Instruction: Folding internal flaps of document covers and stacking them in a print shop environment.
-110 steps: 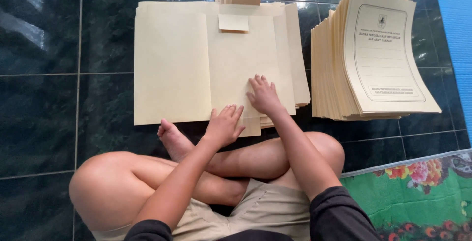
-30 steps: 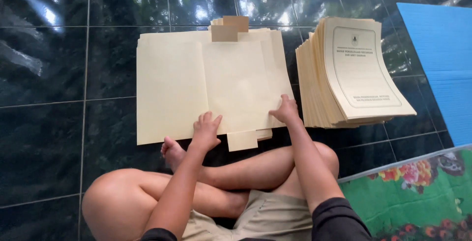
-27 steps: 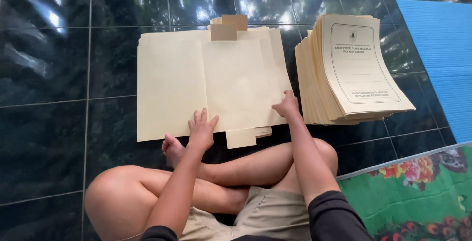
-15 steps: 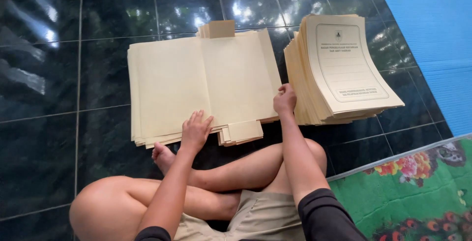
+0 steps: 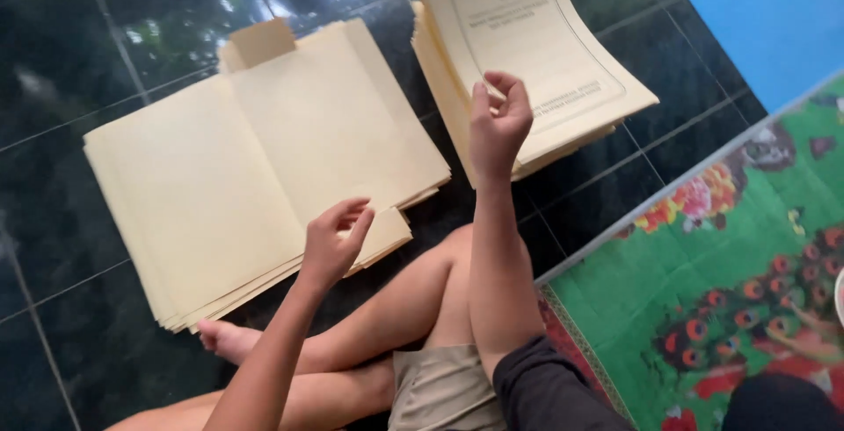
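The person is sitting cross-legged on the dark tiled floor (image 5: 53, 62) beside an open stack of cream folders (image 5: 246, 167). The left hand (image 5: 334, 242) is hovering loosely open, empty, over that stack's near edge. The right hand (image 5: 498, 123) is hanging half-curled, gripping nothing, over the printed-cover pile (image 5: 527, 53) just right of the folders.

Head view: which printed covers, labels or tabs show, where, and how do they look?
Stack of cream printed paper covers: upper right, dark framed print and small emblem, right hand over it.
Spread cream blank folders: centre-left, left hand above.
Tan cardboard tab: behind folders, blank.
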